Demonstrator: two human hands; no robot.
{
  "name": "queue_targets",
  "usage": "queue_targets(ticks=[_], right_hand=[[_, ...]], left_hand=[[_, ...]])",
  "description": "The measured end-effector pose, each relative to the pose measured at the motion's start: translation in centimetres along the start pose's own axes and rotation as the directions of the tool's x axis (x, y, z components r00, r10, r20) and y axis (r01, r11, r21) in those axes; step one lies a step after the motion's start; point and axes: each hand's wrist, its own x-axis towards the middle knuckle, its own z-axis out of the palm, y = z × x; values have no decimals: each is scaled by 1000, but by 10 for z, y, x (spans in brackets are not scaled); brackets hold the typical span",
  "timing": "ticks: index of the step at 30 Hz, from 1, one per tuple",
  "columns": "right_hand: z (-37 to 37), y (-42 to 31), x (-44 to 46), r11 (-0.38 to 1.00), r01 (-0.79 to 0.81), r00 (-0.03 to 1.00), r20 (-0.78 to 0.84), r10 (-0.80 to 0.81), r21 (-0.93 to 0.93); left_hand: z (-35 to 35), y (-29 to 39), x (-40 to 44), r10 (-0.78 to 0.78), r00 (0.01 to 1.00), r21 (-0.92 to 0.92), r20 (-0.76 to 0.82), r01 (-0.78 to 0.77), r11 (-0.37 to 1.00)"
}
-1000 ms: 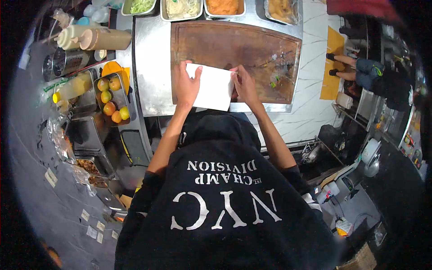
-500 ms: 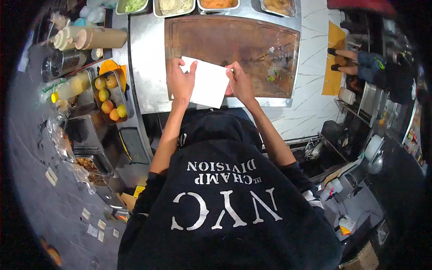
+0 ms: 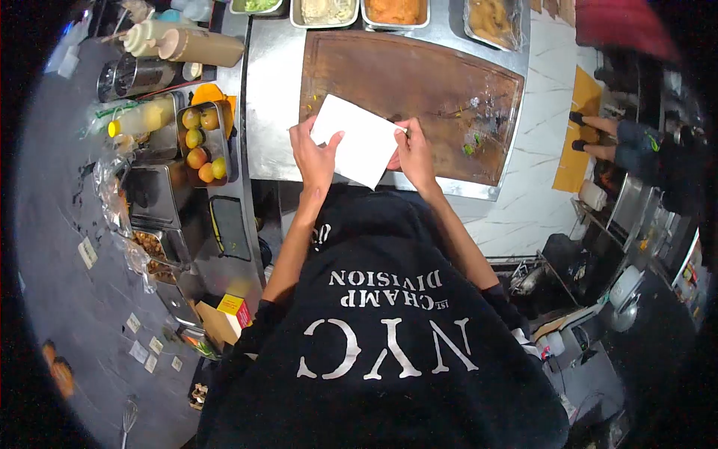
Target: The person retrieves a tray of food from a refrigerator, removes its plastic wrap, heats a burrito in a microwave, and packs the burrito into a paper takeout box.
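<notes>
A flat white sheet (image 3: 357, 141), tilted with one corner pointing toward my body, is held between my two hands over the near edge of the brown wooden board (image 3: 404, 67). My left hand (image 3: 315, 156) grips its left side, thumb on top. At its right corner, my right hand (image 3: 412, 153) pinches the sheet between thumb and fingers. Small green scraps (image 3: 470, 147) lie on the right part of the board.
Metal trays of food, one with orange contents (image 3: 395, 10), line the back. To the left are sauce bottles (image 3: 200, 46) and a fruit tray (image 3: 182, 150). Another person's legs (image 3: 600, 136) show at right, by a yellow mat (image 3: 580, 112).
The view has shifted, so the board and trays appear further right. The white sheet has turned clockwise between my hands, which still hold it.
</notes>
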Motion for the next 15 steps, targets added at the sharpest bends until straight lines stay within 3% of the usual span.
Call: queue_targets(ticks=[5, 8, 12, 15], right_hand=[[0, -1, -1, 999, -31, 999, -6, 31, 23], [-1, -10, -3, 994, 45, 998, -30, -49, -97], [0, 9, 0, 997, -66, 997, 37, 64, 41], [5, 28, 4, 985, 100, 994, -17, -104, -142]], left_hand=[[1, 5, -5, 82, 996, 186, 32, -86, 979], [-5, 26, -11, 59, 991, 283, 117, -90, 955], [-8, 49, -20, 56, 966, 402, 251, -156, 902], [2, 50, -24, 4, 951, 492, 310, -164, 855]])
